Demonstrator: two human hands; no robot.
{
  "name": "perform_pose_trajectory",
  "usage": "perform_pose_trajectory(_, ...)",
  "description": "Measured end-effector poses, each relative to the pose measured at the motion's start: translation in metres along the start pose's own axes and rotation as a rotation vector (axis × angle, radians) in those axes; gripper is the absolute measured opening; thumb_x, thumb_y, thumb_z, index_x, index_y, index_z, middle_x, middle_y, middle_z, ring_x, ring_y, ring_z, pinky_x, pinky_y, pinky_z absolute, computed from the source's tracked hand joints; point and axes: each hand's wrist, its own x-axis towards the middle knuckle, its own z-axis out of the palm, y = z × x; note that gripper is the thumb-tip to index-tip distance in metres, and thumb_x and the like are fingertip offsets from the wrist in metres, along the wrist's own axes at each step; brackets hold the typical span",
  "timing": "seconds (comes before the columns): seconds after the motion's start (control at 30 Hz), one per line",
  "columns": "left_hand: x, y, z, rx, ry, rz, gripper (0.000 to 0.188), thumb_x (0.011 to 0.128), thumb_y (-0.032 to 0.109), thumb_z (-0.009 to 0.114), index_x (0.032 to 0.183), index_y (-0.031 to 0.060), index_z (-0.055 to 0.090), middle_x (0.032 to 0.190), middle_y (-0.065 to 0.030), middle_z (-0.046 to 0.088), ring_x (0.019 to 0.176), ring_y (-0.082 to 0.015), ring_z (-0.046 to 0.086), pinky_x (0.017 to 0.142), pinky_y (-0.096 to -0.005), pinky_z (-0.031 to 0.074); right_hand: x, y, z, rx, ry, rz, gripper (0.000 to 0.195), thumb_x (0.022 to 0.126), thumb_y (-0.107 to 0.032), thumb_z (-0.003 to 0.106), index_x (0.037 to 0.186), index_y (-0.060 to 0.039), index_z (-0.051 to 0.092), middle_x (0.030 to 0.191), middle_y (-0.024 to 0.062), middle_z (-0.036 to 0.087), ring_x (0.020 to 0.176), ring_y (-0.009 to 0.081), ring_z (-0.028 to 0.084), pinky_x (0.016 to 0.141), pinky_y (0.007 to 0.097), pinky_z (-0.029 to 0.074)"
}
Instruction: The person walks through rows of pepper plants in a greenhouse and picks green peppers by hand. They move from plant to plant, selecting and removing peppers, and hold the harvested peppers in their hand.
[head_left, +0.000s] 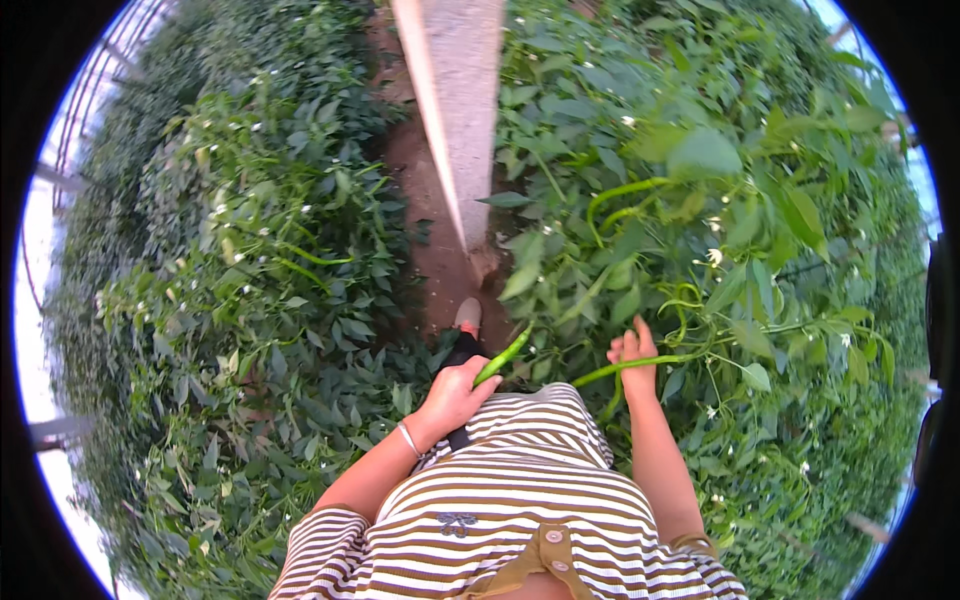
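Note:
My left hand, with a bangle at its wrist, is closed around a long green chili pepper whose stem end points up and away. My right hand reaches in among the pepper plants on the right, its fingers apart. A green branch or long pepper crosses in front of its palm; I cannot tell whether the hand touches it. Just past that hand, thin curled green peppers hang among leaves and white flowers. Farther up on the same side hangs a curved green pepper.
Dense pepper plants stand on the left, with slim green peppers among them. A pale concrete post or slab rises from the narrow soil path ahead. My shoe is on the path, and plants press close on both sides.

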Motion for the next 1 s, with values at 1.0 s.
perform_pose_trajectory(1.0, 0.052, 0.007, -0.087, -0.916, 0.607, -0.136, 0.032, 0.092, 0.011, 0.058, 0.120, 0.0039, 0.044, 0.090, -0.0066, 0.059, 0.066, -0.0103, 0.056, 0.061, -0.0239, 0.046, -0.088, -0.236, 0.143, 0.076, -0.307, -0.720, 0.028, 0.098, -0.017, 0.046, 0.120, -0.0001, 0.050, 0.117, 0.0127, 0.058, 0.103, 0.0206, 0.060, 0.071, 0.0271, 0.052)
